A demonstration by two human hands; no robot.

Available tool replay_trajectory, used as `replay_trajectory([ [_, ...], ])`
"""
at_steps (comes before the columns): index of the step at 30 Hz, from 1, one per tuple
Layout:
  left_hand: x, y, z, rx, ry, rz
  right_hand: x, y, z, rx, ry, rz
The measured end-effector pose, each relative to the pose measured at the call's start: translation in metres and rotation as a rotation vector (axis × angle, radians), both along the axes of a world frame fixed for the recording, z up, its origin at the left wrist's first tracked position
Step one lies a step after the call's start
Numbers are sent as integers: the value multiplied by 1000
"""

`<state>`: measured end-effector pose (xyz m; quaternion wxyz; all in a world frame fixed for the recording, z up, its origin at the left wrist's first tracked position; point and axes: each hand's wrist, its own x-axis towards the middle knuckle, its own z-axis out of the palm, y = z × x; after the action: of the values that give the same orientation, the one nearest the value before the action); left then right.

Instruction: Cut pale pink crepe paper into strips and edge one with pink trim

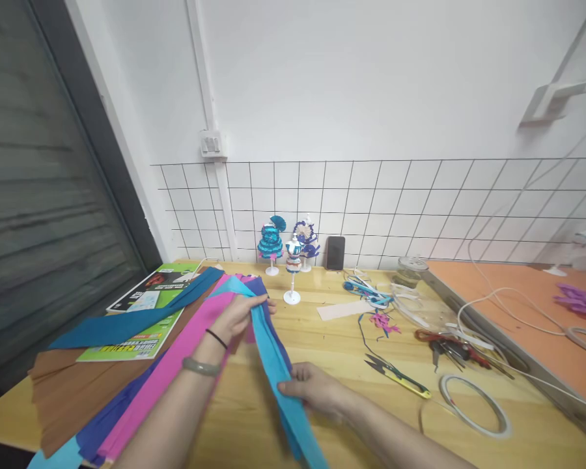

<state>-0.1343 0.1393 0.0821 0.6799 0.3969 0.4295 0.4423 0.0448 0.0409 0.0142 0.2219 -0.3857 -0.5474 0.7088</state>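
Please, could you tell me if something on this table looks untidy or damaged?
I see no spill or damage. Slightly untidy are the crumpled pink scraps and tangled blue strips, because they lie loose while the sheets at left lie flatter. The yellow-handled snips also lie with blades apart.

Bright blue strip stretches down over the table

A long, narrow, bright blue strip (268, 345) slants from the upper left to the lower right above the table (329, 348), held near its upper part and again midway. It looks flat and soft, with lengthwise folds; its lower part blurs and runs out of view at the bottom edge. A dark indigo strip (280, 345) lies along its right side, touching it, down to the midway hold.
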Motion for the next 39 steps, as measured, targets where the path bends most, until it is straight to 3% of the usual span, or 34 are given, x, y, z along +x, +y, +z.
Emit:
replay_trajectory([
  [3,-46,2,30,68,237,-125,3,10,7,420,-371,140],
  [4,-63,2,41,78,301,-147,10,20,11,647,-577,99],
  [5,-81,1,51,95,360,-160,20,32,14,741,-697,29],
  [8,-129,-7,76,90,491,-175,54,74,19,851,-939,-104],
  [11,-155,-19,84,13,540,-121,76,108,10,932,-1145,-137],
  [14,-146,-33,65,-80,442,-76,80,122,-1,1009,-1257,-126],
  [17,-112,-46,23,-196,245,-76,79,123,-4,1103,-1278,-128],
  [21,-58,-57,-36,-370,2,-193,75,107,5,1244,-1201,-177],
  [24,-23,-57,-64,-479,-121,-205,66,81,12,1349,-1101,-206],
  [26,-1,-55,-74,-526,-157,-214,57,57,14,1436,-975,-227],
  [28,19,-52,-81,-561,-211,-259,47,29,16,1578,-689,-241],
  [30,35,-50,-86,-571,-289,-328,39,0,18,1650,-500,-141],
  [35,49,-51,-95,-612,-382,-537,32,-49,20,1610,-421,110],
  [39,48,-55,-99,-605,-345,-539,34,-62,13,1574,-385,242],
])
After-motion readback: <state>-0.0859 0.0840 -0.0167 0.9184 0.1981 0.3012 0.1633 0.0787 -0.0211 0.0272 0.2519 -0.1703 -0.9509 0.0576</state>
